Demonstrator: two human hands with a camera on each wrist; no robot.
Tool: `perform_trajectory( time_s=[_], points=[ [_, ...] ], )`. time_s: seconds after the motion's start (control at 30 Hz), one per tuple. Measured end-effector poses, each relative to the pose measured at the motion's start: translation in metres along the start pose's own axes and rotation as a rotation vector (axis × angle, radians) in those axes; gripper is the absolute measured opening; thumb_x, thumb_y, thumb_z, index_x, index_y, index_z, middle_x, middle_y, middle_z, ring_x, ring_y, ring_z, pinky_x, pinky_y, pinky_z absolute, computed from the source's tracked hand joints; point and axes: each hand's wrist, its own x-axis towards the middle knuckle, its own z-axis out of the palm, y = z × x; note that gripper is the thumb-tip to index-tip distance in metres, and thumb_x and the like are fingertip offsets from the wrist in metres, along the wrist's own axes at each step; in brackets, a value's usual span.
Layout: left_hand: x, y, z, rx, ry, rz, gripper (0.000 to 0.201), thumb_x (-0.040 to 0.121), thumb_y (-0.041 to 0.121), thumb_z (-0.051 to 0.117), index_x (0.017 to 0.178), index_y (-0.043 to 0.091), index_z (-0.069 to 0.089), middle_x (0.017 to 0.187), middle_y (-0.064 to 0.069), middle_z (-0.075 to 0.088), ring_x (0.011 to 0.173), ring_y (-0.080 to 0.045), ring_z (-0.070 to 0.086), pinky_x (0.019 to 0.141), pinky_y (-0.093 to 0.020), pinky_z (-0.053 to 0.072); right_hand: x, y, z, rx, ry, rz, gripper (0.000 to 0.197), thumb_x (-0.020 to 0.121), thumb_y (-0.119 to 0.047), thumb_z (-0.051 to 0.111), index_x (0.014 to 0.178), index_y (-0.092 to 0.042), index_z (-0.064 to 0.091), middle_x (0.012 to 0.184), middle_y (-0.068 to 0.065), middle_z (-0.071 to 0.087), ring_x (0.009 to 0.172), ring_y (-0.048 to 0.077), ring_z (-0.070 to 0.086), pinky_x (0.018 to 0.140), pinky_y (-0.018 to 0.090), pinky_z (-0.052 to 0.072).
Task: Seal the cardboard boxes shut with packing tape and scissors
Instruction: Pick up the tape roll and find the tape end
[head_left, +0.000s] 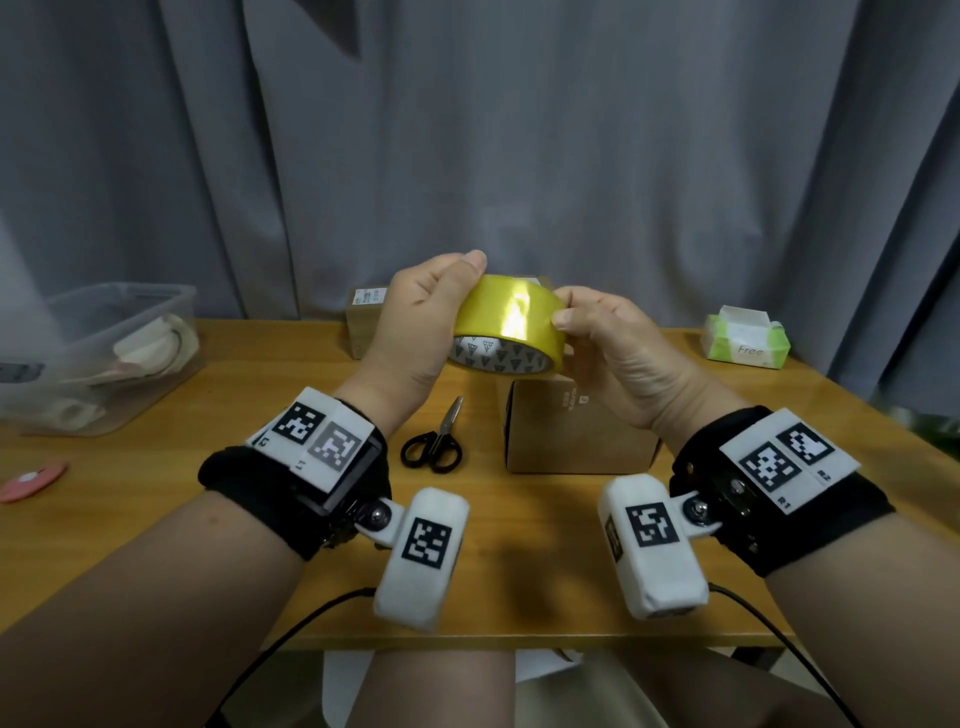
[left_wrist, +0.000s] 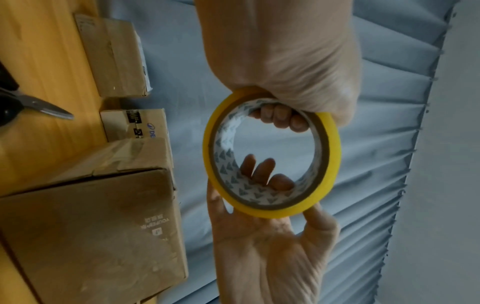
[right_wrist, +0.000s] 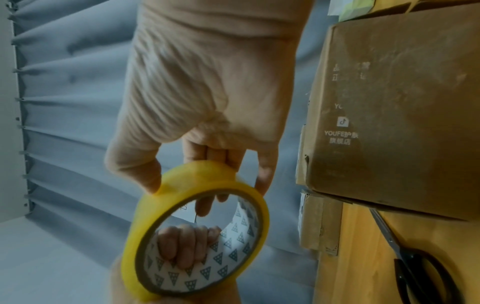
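Observation:
A yellow roll of packing tape (head_left: 506, 325) is held in the air above the wooden table (head_left: 270, 415) by both hands. My left hand (head_left: 431, 312) grips it with fingers (left_wrist: 283, 117) curled through the core and the thumb on top. My right hand (head_left: 597, 332) pinches the other side, thumb (right_wrist: 145, 174) on the yellow outer face and fingers (left_wrist: 259, 170) inside the core. Black-handled scissors (head_left: 434, 441) lie shut on the table below. A brown cardboard box (head_left: 576, 431) stands right of them, with two smaller boxes (left_wrist: 140, 125) (left_wrist: 114, 55) behind it.
A clear plastic bin (head_left: 104, 353) with paper scraps stands at the table's left. A green tissue pack (head_left: 745, 340) is at the back right, a pink round item (head_left: 31, 480) at the left edge. A grey curtain (head_left: 519, 130) hangs close behind the table.

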Motion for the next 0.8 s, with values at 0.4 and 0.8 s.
perform_trajectory(
  time_s=[0.4, 0.8],
  points=[
    [0.0009, -0.0037, 0.0016, 0.306, -0.057, 0.231, 0.041, 0.094, 0.021, 0.045, 0.055, 0.02, 0.035, 0.053, 0.009, 0.031, 0.048, -0.004, 0.031, 0.049, -0.017, 0.027, 0.0056, -0.0025, -0.0023, -0.126, 0.013, 0.027, 0.019, 0.06, -0.029, 0.07, 0.071, -0.019, 0.06, 0.066, -0.006, 0.06, 0.065, 0.008, 0.059, 0.069, 0.034, 0.048],
    [-0.0044, 0.0017, -0.0043, 0.202, -0.299, 0.067, 0.03, 0.096, 0.032, 0.048, 0.075, 0.012, 0.056, 0.068, 0.005, 0.051, 0.065, -0.007, 0.049, 0.058, -0.018, 0.039, 0.0019, 0.0014, -0.0007, -0.065, 0.085, 0.024, 0.046, 0.065, -0.042, 0.083, 0.089, -0.007, 0.066, 0.087, 0.011, 0.068, 0.08, 0.022, 0.065, 0.072, 0.036, 0.054]
  ],
)
